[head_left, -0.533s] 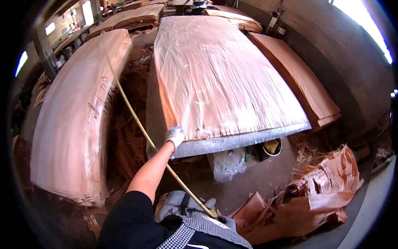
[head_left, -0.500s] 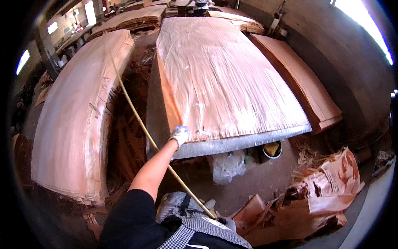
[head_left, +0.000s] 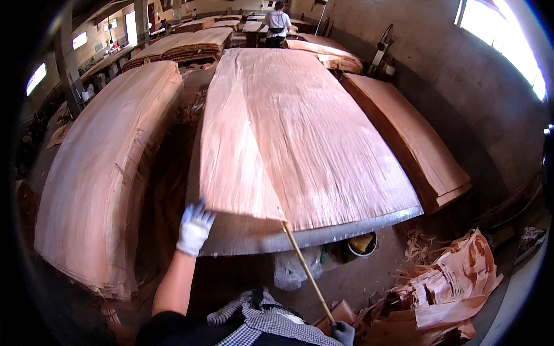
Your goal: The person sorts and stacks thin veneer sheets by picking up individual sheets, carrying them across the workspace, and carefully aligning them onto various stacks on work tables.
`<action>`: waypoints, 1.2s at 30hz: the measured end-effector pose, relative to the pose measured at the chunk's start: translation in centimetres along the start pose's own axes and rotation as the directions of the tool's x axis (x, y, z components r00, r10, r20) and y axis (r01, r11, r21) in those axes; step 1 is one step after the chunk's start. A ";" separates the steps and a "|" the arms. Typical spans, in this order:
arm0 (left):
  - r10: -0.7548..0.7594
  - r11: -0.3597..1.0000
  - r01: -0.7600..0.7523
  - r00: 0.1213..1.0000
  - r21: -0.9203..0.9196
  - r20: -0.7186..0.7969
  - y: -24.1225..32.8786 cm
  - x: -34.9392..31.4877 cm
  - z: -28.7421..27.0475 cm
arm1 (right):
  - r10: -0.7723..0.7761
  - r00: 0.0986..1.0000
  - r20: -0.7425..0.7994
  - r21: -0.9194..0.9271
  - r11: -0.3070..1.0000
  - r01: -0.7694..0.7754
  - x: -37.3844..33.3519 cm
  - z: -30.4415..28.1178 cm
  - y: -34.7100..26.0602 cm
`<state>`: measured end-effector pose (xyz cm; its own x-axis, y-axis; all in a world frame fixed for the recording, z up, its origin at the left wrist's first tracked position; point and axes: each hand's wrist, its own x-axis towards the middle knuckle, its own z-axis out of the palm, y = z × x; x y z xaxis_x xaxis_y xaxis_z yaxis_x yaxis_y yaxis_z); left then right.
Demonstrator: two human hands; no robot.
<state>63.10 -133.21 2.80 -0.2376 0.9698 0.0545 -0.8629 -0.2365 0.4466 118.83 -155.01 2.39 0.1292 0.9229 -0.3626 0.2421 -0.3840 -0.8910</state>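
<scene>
A wood veneer sheet (head_left: 311,138) lies on a metal-edged table (head_left: 300,242) in front of me, finely wrinkled along its length. Its left part is a flap (head_left: 234,167) that spreads toward my left, with a slanting fold or overlap line beside it. My left hand (head_left: 195,228), in a white glove with bluish fingertips, is at the flap's near left corner, fingers stretched out. Low at the right, my right hand (head_left: 343,333) in a grey glove grips a long thin wooden stick (head_left: 306,265). The stick's far end goes out of sight under the veneer's near edge.
Veneer stacks stand on the left (head_left: 98,173) and right (head_left: 410,132). Torn veneer scraps (head_left: 444,294) heap at lower right. A bucket (head_left: 362,244) and a clear plastic bag (head_left: 290,271) sit beneath the table's front. A person (head_left: 277,26) stands at the far end.
My left hand has moved left from the sheet's left edge to the flap's corner. The flap has spread leftward. The stick has swung from the left to beneath the veneer. The view has tilted up.
</scene>
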 end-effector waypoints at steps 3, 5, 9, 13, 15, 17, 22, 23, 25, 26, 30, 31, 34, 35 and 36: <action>-0.100 0.985 0.135 0.955 0.109 -0.279 -1.4 -3.0 -3.3 | -0.132 0.975 -0.177 -0.172 0.980 0.102 1.6 -2.2 2.1; -0.138 0.967 0.211 0.907 0.146 -0.398 -1.7 -4.0 -6.4 | -0.187 0.959 -0.214 -0.103 0.980 0.168 4.0 -0.9 0.0; -0.207 0.856 0.418 0.817 0.306 -0.538 -4.4 -1.7 -8.9 | 0.063 0.996 -0.065 -0.185 0.980 -0.074 11.9 2.1 -3.4; -0.190 0.602 0.616 0.729 0.508 -0.658 -6.5 0.5 -8.4 | 0.154 0.982 0.105 0.116 0.979 -0.166 19.1 10.4 -13.5; -0.149 0.465 0.666 0.709 0.584 -0.689 -7.0 1.6 -7.8 | 0.121 0.977 0.177 0.258 0.952 -0.164 21.9 12.5 -16.5; -0.126 0.437 0.665 0.712 0.605 -0.691 -7.8 1.2 -6.8 | 0.072 0.971 0.228 0.274 0.952 -0.135 23.6 11.5 -19.7; -0.104 0.479 0.640 0.721 0.601 -0.685 -15.2 3.1 -1.1 | 0.099 0.947 0.307 0.367 0.905 -0.214 29.4 1.8 -19.7; -0.083 0.486 0.633 0.720 0.602 -0.689 -16.9 3.5 -1.0 | 0.087 0.936 0.341 0.378 0.899 -0.221 30.1 -0.5 -20.6; -0.130 0.525 0.592 0.766 0.611 -0.630 -21.3 4.6 0.7 | 0.032 0.920 0.390 0.493 0.837 -0.238 32.5 -5.2 -19.9; -0.127 0.549 0.574 0.776 0.607 -0.618 -24.3 5.0 2.8 | 0.070 0.915 0.398 0.499 0.820 -0.280 33.4 -8.2 -20.7; -0.186 0.541 0.571 0.797 0.617 -0.575 -36.9 7.6 11.5 | 0.025 0.903 0.429 0.538 0.796 -0.278 38.4 -22.2 -21.2; -0.206 0.539 0.569 0.803 0.620 -0.559 -40.3 8.1 14.7 | 0.036 0.916 0.399 0.561 0.781 -0.275 39.5 -25.9 -20.8; -0.247 0.455 0.590 0.803 0.667 -0.542 -47.8 10.6 19.8 | 0.111 0.925 0.363 0.575 0.755 -0.316 43.7 -34.6 -20.2; -0.264 0.432 0.572 0.819 0.697 -0.509 -50.3 11.3 21.6 | 0.095 0.953 0.286 0.589 0.768 -0.253 44.0 -37.5 -20.7; -0.254 0.398 0.558 0.830 0.728 -0.497 -52.4 11.7 23.4 | 0.086 0.955 0.283 0.576 0.781 -0.241 45.5 -40.4 -20.0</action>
<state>115.93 -108.11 0.92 -0.2000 0.8353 -0.5121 -0.1512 0.4901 0.8584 158.69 -106.41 14.76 -0.1279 0.8563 -0.5003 -0.3960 -0.5066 -0.7658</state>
